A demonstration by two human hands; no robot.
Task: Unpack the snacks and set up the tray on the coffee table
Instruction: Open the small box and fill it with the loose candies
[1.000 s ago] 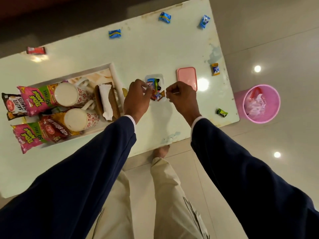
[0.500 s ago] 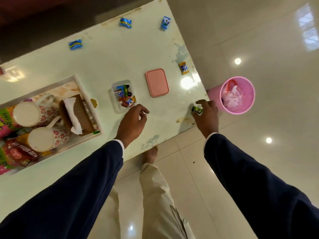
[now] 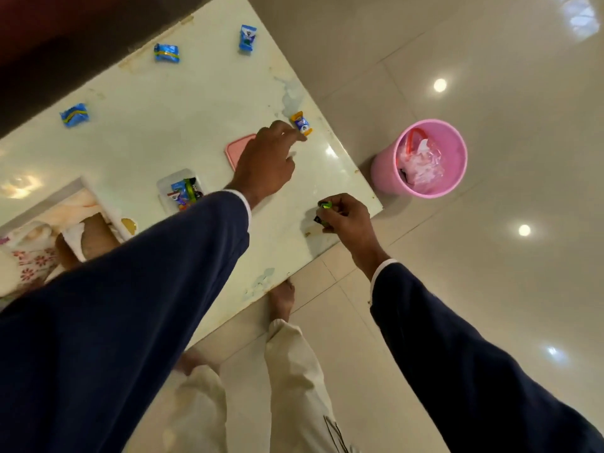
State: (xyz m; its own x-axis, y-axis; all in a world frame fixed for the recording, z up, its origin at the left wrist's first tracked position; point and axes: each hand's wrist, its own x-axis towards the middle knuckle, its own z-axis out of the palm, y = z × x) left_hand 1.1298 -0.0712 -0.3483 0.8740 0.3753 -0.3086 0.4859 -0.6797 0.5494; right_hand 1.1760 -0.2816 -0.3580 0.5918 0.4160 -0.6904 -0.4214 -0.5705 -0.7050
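Note:
My right hand (image 3: 346, 217) pinches a green candy (image 3: 323, 210) just above the coffee table (image 3: 196, 125), near its right corner. My left hand (image 3: 268, 158) stretches across the table, fingertips touching an orange-and-blue candy (image 3: 302, 123) at the right edge, fingers apart around it. A small clear container (image 3: 176, 191) with several wrapped candies sits behind my left sleeve. Its pink lid (image 3: 237, 150) lies partly under my left hand. The tray (image 3: 85, 188) with a floral cup (image 3: 29, 256) and a napkin holder (image 3: 88, 240) is at the left, partly hidden by my arm.
Three blue candies (image 3: 166, 53) (image 3: 247, 37) (image 3: 74, 115) lie scattered over the far part of the table. A pink bin (image 3: 425, 158) with crumpled wrappers stands on the floor right of the table. My bare foot (image 3: 282, 299) is under the near edge.
My right hand has lifted the green candy off the table. My left hand has reached from near the container across to the orange-and-blue candy. The view has swung right.

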